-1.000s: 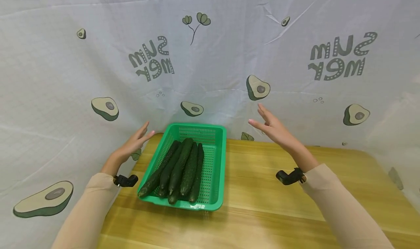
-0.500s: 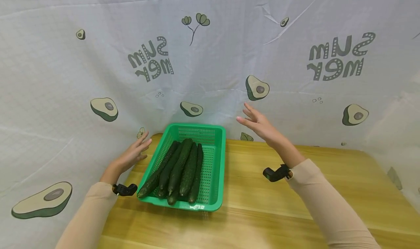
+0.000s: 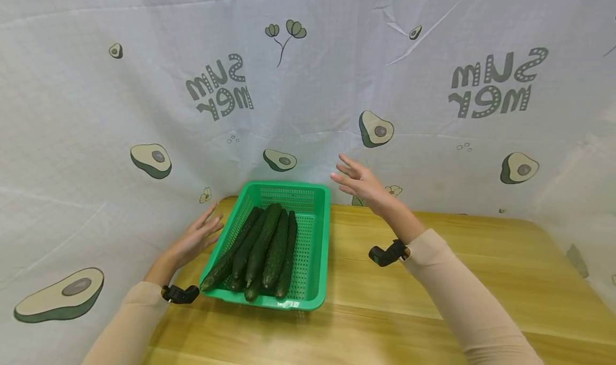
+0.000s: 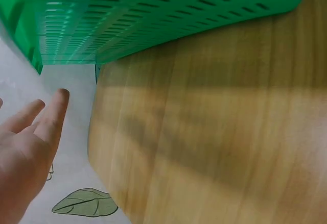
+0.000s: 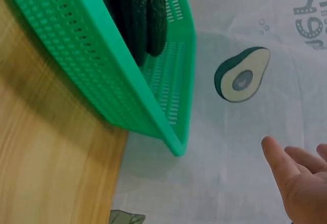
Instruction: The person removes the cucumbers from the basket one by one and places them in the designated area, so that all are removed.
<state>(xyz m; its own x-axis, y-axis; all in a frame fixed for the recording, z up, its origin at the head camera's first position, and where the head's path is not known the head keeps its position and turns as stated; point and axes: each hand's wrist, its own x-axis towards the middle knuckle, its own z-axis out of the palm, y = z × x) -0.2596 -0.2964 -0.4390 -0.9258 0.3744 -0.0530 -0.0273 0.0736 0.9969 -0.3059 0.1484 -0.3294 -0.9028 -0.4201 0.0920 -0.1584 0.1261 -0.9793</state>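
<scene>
Green basket (image 3: 323, 247): sitting on the wooden counter (image 3: 394, 317), printed cloth (image 3: 317, 76) behind.
Cucumbers (image 3: 264, 247): lengthwise pile inside basket, bunched toward its left.
My left hand (image 3: 191, 240): fingers extended, just beside basket's left side, apart.
My right hand (image 3: 364, 186): fingers spread, raised off basket's right side, apart.

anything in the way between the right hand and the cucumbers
From the side, yes: the right wall of the green basket stands between the right hand and the cucumbers. From above, nothing visible covers them.
</scene>
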